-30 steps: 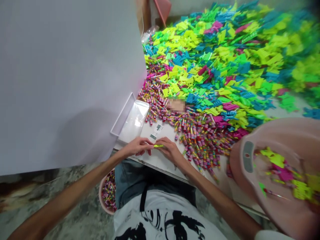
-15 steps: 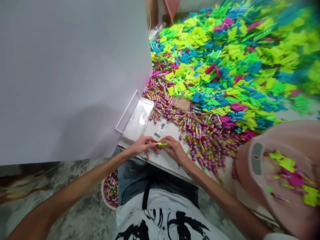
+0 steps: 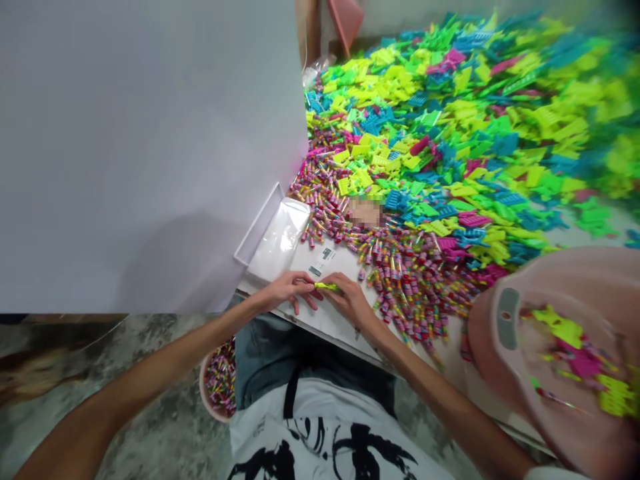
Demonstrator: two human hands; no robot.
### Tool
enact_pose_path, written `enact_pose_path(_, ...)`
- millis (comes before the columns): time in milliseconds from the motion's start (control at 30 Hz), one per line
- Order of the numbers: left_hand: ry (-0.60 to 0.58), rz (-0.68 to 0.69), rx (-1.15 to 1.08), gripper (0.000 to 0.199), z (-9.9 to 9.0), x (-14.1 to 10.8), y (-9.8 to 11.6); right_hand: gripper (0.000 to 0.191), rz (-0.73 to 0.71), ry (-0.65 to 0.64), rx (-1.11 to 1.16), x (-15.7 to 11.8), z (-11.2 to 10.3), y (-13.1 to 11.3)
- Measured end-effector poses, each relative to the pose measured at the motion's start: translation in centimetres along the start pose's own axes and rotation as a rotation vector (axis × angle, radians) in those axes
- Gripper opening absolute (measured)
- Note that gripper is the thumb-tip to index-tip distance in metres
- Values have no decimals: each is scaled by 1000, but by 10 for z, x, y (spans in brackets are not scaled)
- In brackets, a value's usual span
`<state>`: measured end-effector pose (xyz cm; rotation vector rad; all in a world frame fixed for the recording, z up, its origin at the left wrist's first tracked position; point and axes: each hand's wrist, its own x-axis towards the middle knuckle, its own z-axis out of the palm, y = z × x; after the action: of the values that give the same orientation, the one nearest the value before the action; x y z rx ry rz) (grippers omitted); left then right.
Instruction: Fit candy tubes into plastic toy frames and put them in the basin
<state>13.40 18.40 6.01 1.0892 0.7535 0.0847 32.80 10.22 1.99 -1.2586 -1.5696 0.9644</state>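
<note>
Near the table's front edge, my left hand [image 3: 291, 291] pinches the left end of a small yellow-green plastic piece [image 3: 326, 286], its other fingers spread. Fingers of my right hand [image 3: 349, 298] are closed on the same piece from the right. Just beyond the hands lie a printed label [image 3: 323, 262] and a stack of clear plastic bags [image 3: 281, 233]. A heap of small pink and multicoloured tubes [image 3: 397, 267] spreads to the right of the label.
Behind the tubes rises a large pile of yellow, green, blue and pink plastic pieces [image 3: 450, 140]. A pink tub [image 3: 480, 327] stands at right, a bucket of tubes [image 3: 204, 387] below left. A big white panel [image 3: 150, 153] fills the upper left.
The yellow-green piece shows a little more between my fingers. Both hands stay in nearly the same place, while the view has shifted slightly.
</note>
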Motion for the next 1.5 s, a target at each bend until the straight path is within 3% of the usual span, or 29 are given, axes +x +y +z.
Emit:
enact_pose_path(333,106,113,23,49,5,-2,-4,36,204,85,122,6,-2,-10)
enact_pose_path(667,311,339,239,47,38,-7,-14,45,371,141,445,-13,-15,-27)
enact_pose_path(833,529,443,493,37,34,5,-6,37,339,396,529,-32,-41,-44)
enact_pose_path(1000,743,532,818,29,25,34,1,56,115,657,577,-60,-80,-57)
enact_pose_path(1067,800,545,923,36,22,50,-1,71,104,613,617,-67,-82,-55)
enact_pose_path(1133,835,555,1005,43,19,65,-5,88,115,460,673,-66,-77,-50)
enact_pose_path(1200,835,579,1071,45,15,75,-10,84,144,306,635,-55,-71,-45)
enact_pose_path(1267,808,620,1127,44,12,80,-16,58,188,253,455,-32,-68,-41)
enact_pose_path(1367,771,687,1186,43,8,80,-21,32,146,368,26,21,-77,-33)
enact_pose_path(1400,772,704,1196,44,7,80,-22,32,100,435,-145,41,-82,-29)
enact_pose_path(1500,821,735,1200,46,5,81,-24,35,81,584,-320,103,-104,-12)
